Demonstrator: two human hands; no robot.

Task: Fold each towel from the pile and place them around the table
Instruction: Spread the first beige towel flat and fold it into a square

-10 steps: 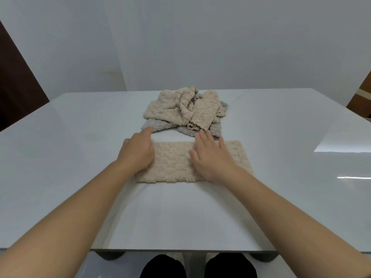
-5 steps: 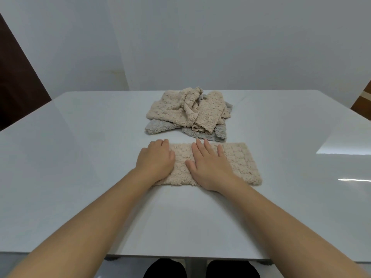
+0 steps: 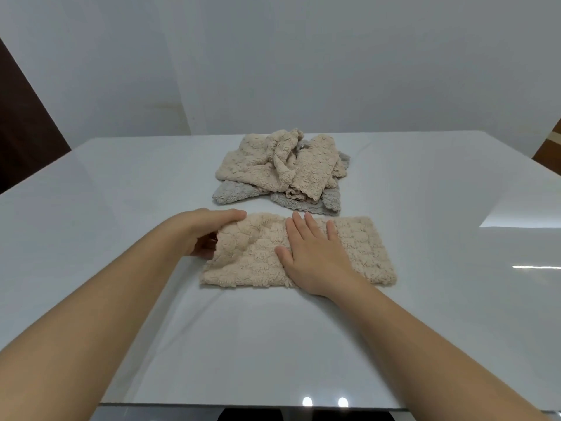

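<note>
The beige towel (image 3: 358, 247) is a thick, nubbly cloth with a raised, bubbly pile. It lies folded into a long strip, its length running from side to side under both hands. Its right half lies flat, with soft, slightly ragged edges. Its left end is raised off the surface and bunched into a hump.

The left hand (image 3: 206, 232) grasps that raised left end, with the fingers curled over the far corner and the thumb tucked below the cloth. The right hand (image 3: 312, 256) lies flat on the middle of the strip, palm down with the fingers straight and slightly spread, pressing the towel to the surface. The strip's right end reaches out past this hand's little finger.

Just beyond the fingertips of both hands sits the pile (image 3: 282, 168) of unfolded towels. It is crumpled beige cloth of the same bubbly texture heaped on top, with a twisted fold standing up at its middle. A grey towel (image 3: 233, 191) lies spread beneath, showing along the pile's near edge. I cannot tell whether the grey is one piece or several. The pile's near edge lies close to the strip's far edge.

All of it rests on a glossy white table (image 3: 121, 208), which shows bright reflections to the right of the right hand.
</note>
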